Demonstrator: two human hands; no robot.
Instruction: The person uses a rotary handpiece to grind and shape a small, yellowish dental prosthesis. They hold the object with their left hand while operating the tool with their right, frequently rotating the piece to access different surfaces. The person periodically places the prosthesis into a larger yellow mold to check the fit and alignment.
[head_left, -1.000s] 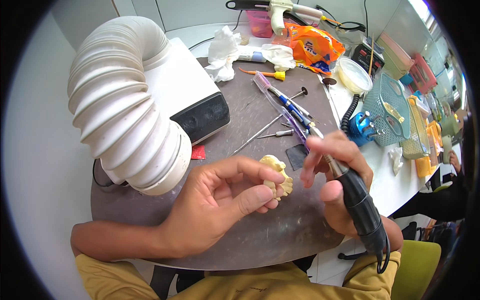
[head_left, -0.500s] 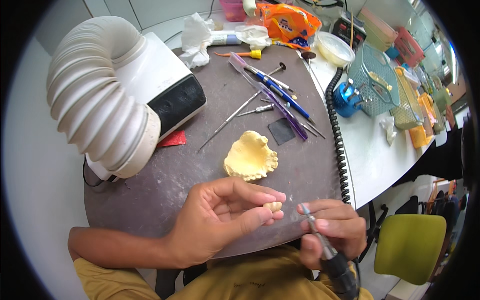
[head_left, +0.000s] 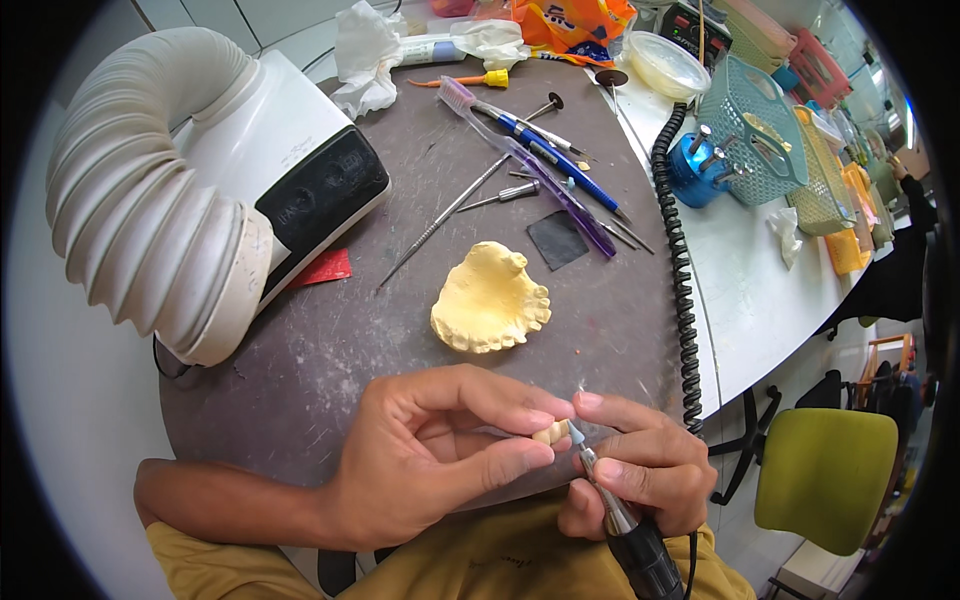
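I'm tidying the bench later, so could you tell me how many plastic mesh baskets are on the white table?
3: a teal basket beside the blue holder, a yellow basket to its right, and a red basket behind. Others may be hidden at the blurred rim.

Small pale tooth piece (head_left: 549,433) pinched at fingertips, rotary handpiece (head_left: 622,520) tip touching it, near table's edge

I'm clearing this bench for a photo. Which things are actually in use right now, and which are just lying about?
In use:
left hand pinching a small cream tooth piece
right hand holding the rotary handpiece, tip at the piece

Lying about:
yellow dental cast
purple toothbrush
blue pen
metal probe
white ribbed extraction hose
teal basket
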